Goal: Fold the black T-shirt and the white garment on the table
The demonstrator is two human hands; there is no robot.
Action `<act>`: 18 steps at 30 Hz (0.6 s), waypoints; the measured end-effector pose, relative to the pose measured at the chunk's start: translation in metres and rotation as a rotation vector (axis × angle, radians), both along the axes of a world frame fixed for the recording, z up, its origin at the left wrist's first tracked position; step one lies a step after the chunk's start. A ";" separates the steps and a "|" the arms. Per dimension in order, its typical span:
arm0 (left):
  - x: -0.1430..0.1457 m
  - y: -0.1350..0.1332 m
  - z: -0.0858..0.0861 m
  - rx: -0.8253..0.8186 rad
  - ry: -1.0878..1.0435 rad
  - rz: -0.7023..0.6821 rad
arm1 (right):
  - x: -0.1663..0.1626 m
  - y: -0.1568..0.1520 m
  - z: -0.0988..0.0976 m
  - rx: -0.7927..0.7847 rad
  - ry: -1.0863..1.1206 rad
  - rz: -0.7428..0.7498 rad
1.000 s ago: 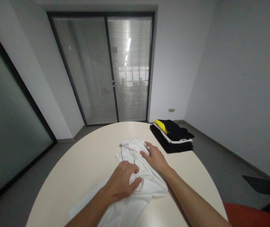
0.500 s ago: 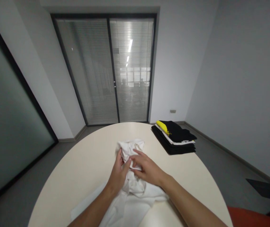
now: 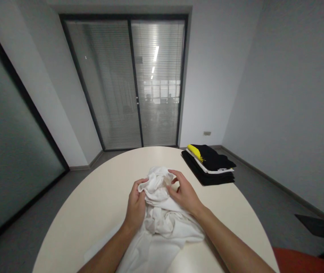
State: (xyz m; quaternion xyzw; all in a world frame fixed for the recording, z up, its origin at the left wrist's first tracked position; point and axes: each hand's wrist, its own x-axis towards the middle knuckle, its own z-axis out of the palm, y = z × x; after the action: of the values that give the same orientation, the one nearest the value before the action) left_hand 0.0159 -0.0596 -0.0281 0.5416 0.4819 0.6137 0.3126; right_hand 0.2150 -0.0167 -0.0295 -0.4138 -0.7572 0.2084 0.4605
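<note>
Glass doors (image 3: pixel 113 87) stand beyond the round counter (image 3: pixel 93 204); a folded clothes stack (image 3: pixel 217 158) (a yellow piece (image 3: pixel 195 152) showing) sits at the counter's far right, something red (image 3: pixel 295 261) past its near right edge. Bunched white cloth (image 3: pixel 159 224) lies mid-counter, partly hidden by the left forearm (image 3: pixel 112 242). Left hand (image 3: pixel 136 203) clamps the cloth's edge; right hand (image 3: pixel 183 190), apart, curls against the cloth, its grip unclear.
</note>
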 end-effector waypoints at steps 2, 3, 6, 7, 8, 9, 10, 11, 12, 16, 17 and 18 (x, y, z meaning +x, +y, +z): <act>-0.002 -0.001 0.000 -0.011 0.016 -0.041 | 0.004 0.006 -0.008 0.042 -0.067 -0.027; -0.003 -0.001 0.000 -0.020 0.021 -0.065 | 0.006 0.009 -0.012 0.041 -0.091 -0.035; -0.006 -0.002 -0.004 -0.055 -0.004 -0.128 | 0.011 0.013 -0.017 -0.003 -0.155 -0.051; -0.008 -0.001 -0.005 -0.068 -0.032 -0.147 | 0.013 0.013 -0.015 -0.016 -0.167 -0.059; -0.009 -0.001 -0.007 -0.073 -0.070 -0.164 | 0.015 0.013 -0.013 -0.025 -0.168 -0.074; -0.010 0.000 -0.008 -0.070 -0.114 -0.176 | 0.017 0.013 -0.010 -0.034 -0.156 -0.090; -0.012 0.002 -0.009 -0.063 -0.162 -0.179 | 0.020 0.012 -0.006 -0.043 -0.132 -0.103; -0.013 0.003 -0.009 -0.052 -0.208 -0.174 | 0.023 0.012 -0.002 -0.054 -0.104 -0.106; -0.015 0.005 -0.009 -0.038 -0.248 -0.160 | 0.027 0.012 0.002 -0.068 -0.078 -0.098; -0.021 0.014 -0.007 -0.044 -0.239 -0.107 | 0.039 0.017 0.011 -0.138 -0.035 -0.115; -0.024 0.017 -0.008 -0.061 -0.198 -0.081 | 0.042 0.019 0.012 -0.146 -0.020 -0.142; -0.026 0.021 -0.010 -0.079 -0.148 -0.046 | 0.044 0.020 0.013 -0.150 0.002 -0.161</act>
State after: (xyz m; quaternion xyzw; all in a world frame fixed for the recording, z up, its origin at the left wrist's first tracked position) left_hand -0.0104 -0.0387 -0.0383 0.4930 0.4687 0.6253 0.3825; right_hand 0.2586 0.0036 -0.0161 -0.5063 -0.7034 0.2274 0.4442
